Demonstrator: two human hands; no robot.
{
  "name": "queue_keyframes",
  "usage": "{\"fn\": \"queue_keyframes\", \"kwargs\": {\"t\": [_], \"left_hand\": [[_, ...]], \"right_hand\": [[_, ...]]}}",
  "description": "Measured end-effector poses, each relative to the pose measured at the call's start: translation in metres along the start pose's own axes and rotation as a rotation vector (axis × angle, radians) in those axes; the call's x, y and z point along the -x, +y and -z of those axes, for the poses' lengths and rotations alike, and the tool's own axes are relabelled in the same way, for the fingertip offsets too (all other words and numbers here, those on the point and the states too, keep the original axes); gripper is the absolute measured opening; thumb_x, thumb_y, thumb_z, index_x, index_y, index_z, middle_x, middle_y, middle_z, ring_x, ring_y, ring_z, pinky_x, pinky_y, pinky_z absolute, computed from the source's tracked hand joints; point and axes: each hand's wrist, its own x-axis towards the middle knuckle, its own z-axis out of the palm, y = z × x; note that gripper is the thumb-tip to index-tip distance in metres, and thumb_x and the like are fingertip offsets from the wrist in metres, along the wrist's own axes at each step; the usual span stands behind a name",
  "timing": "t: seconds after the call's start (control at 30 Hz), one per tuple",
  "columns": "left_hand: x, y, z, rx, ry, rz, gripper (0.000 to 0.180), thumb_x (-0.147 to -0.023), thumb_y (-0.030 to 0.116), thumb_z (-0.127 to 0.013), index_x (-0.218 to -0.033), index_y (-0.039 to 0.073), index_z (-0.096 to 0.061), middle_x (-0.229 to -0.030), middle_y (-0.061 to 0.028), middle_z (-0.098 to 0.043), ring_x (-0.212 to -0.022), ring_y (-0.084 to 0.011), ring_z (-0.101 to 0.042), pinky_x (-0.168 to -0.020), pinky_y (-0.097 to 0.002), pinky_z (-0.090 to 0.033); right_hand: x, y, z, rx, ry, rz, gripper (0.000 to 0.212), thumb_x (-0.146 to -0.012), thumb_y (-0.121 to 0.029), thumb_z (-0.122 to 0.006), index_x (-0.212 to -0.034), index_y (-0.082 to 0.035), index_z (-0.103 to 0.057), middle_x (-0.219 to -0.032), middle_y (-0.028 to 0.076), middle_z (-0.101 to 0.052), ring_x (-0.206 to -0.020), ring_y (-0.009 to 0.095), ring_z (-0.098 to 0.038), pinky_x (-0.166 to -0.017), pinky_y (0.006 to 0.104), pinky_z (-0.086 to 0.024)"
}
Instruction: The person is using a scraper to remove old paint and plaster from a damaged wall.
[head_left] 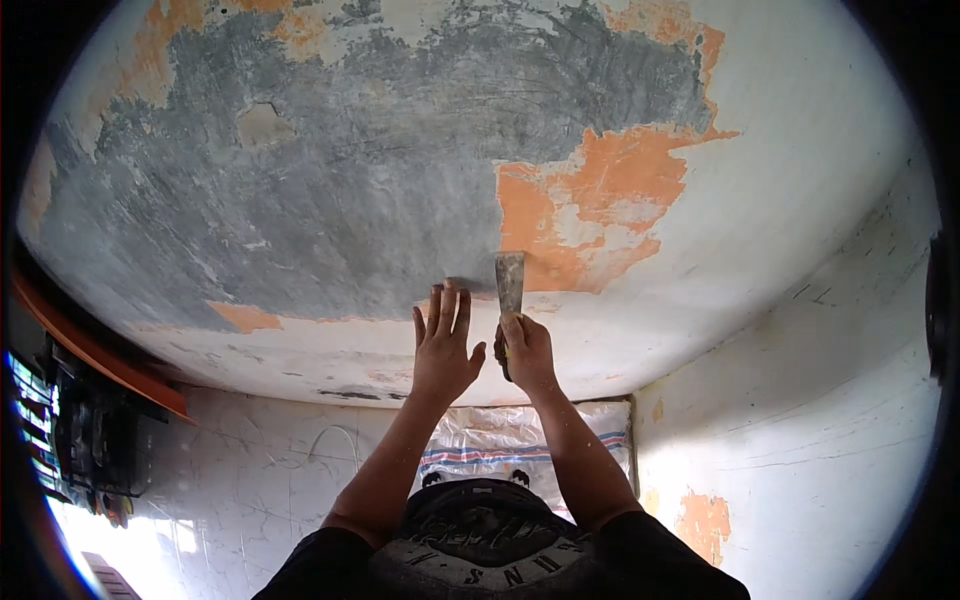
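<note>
Dark shirt (480, 550) nearest, then right hand (527, 350) clenched on scraper (510, 283) at orange paint patch (590, 200) on ceiling (330, 190), left hand (443, 345) spread flat alongside; mid-scrape, likely needing a firm, shallow push next.

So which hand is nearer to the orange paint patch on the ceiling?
Right. The right hand holds a scraper whose blade reaches the lower left edge of the orange patch. The left hand is open against the ceiling, further left of the patch.
</note>
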Motion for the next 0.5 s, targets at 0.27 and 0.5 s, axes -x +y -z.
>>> {"fn": "queue_keyframes", "kwargs": {"t": [0.27,0.5], "left_hand": [[0.0,0.001,0.0,0.001,-0.021,-0.005,0.084,-0.082,0.024,-0.067,-0.153,0.004,-0.026,-0.162,-0.0178,-0.013,-0.15,-0.0381,-0.013,-0.116,-0.0615,-0.016],[0.002,-0.002,0.001,-0.006,-0.005,0.0,0.083,-0.081,0.022,-0.065,-0.153,0.003,-0.026,-0.161,-0.0185,-0.015,-0.149,-0.0385,-0.014,-0.116,-0.0621,-0.016]], "right_hand": [[0.032,0.065,-0.001,-0.105,0.038,-0.197,0.041,-0.105,-0.033,-0.045,-0.075,-0.006,-0.052,-0.057,0.0,-0.05,-0.045,0.009,-0.048,-0.043,0.0257,-0.039],[0.0,-0.011,-0.008,-0.191,0.016,-0.038,0.042,-0.104,-0.036,-0.047,-0.075,-0.006,-0.052,-0.057,0.001,-0.05,-0.046,0.01,-0.049,-0.044,0.0257,-0.04]]}}
